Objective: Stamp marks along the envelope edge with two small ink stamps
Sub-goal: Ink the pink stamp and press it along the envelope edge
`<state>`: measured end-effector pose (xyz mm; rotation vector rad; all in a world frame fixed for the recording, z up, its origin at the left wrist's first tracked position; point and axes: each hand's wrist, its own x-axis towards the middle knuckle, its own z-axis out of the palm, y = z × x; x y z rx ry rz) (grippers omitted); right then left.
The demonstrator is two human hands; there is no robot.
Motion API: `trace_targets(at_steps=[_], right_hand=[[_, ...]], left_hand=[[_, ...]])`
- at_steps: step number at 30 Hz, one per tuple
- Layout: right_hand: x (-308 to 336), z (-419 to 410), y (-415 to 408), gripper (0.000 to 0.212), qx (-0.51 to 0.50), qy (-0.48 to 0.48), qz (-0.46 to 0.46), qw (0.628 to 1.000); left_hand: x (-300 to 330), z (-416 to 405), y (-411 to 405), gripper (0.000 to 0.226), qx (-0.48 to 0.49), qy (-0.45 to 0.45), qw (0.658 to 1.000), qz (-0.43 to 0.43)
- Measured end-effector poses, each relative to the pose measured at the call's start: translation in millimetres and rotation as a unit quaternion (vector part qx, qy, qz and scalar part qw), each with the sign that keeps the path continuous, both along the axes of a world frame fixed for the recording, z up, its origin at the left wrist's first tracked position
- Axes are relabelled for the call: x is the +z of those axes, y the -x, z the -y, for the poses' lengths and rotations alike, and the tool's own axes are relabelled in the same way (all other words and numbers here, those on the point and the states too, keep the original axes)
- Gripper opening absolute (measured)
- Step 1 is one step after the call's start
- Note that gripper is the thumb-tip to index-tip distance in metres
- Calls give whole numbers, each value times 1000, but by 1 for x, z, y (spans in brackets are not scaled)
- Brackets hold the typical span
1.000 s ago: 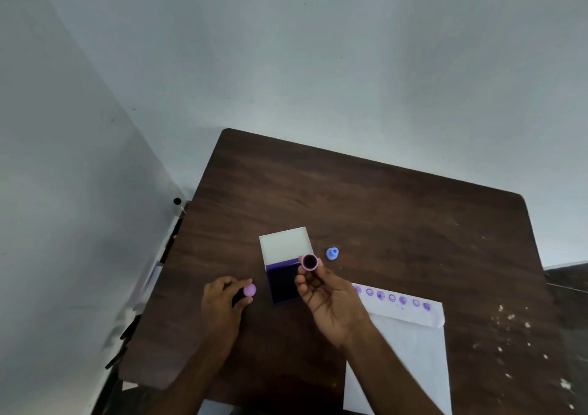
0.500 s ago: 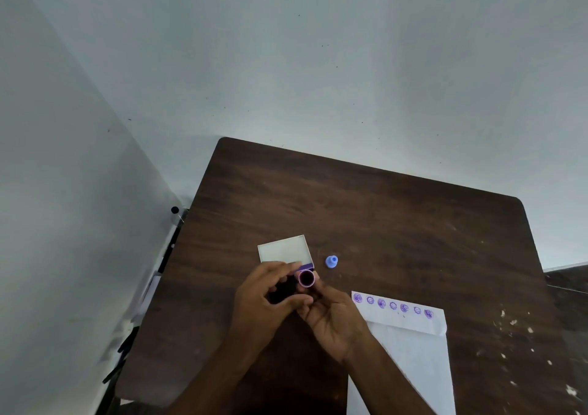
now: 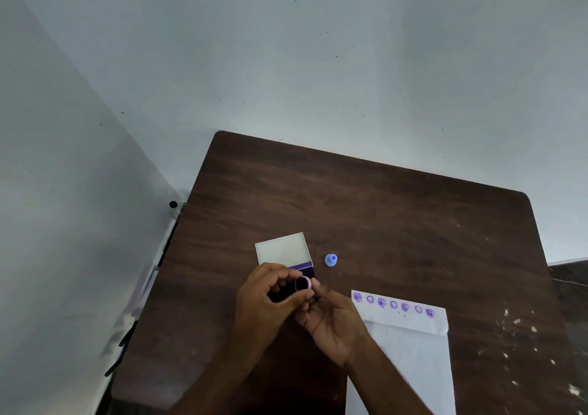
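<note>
The left hand [image 3: 265,297] has come over from the side and now meets the right hand [image 3: 334,322] just in front of the ink pad [image 3: 283,254]. A moment ago it was off by itself holding a little pink cap. Now both hands are around the pink stamp [image 3: 302,283], whose round open end faces up. The left fingers [image 3: 280,274] are curled and pinch something dark beside the stamp, but I cannot tell what it is. The right fingers [image 3: 313,290] curl up and pinch the stamp from below. The blue stamp [image 3: 331,259] stands alone on the worktop [image 3: 381,217], just right of the ink pad. The white envelope [image 3: 410,351] lies to the right of the ink pad and nearer to the person, with a row of purple marks [image 3: 393,305] along its top edge.
</note>
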<state>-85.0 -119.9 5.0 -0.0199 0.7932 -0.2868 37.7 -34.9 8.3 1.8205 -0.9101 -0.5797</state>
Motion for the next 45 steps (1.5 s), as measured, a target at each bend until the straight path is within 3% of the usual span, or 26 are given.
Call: trace_targets(at_steps=[3, 5, 6, 8, 10, 12, 14, 17, 20, 22, 26, 31, 34, 42, 45], right_hand=[[-2, 11, 2, 27, 64, 81, -53, 993], [-3, 19, 1, 29, 115, 199, -165, 959], [-5, 22, -1, 31, 147, 273, -239, 920], [-11, 24, -6, 27, 216, 422, -374, 797], [-19, 22, -14, 23, 269, 517, -442, 681], [-30, 19, -21, 28, 315, 562, -459, 612], [-36, 16, -27, 30, 358, 582, -441, 582], [-44, 11, -38, 39, 437, 545, -410, 586], [-53, 16, -54, 60, 544, 383, -410, 624], [-57, 19, -59, 68, 574, 330, -408, 628], [-61, 15, -58, 71, 602, 377, -404, 576], [-55, 13, -57, 61, 564, 432, -403, 576], [-50, 10, -55, 60, 565, 465, -394, 556], [-45, 8, -51, 58, 559, 482, -380, 557], [-48, 14, -59, 58, 549, 429, -409, 589]], left_hand=[[-11, 1, -3, 42, -6, -27, 999, -27], [-25, -1, -8, 55, -22, -72, 997, -34], [-35, -2, -11, 64, -34, -102, 994, -14], [-53, -5, -17, 85, -67, -181, 978, 77], [-69, -7, -19, 100, -99, -238, 953, 160], [-79, -9, -19, 101, -115, -255, 941, 190], [-88, -10, -18, 95, -115, -253, 942, 188], [-96, -9, -20, 90, -107, -245, 948, 174], [-96, -8, -19, 82, -102, -211, 951, 202], [-94, -9, -19, 80, -103, -192, 952, 213], [-95, -11, -21, 76, -111, -196, 951, 212], [-92, -10, -21, 75, -112, -208, 953, 191], [-94, -10, -20, 74, -112, -205, 956, 177], [-97, -10, -19, 79, -125, -224, 951, 175], [-98, -9, -19, 81, -121, -231, 949, 176]])
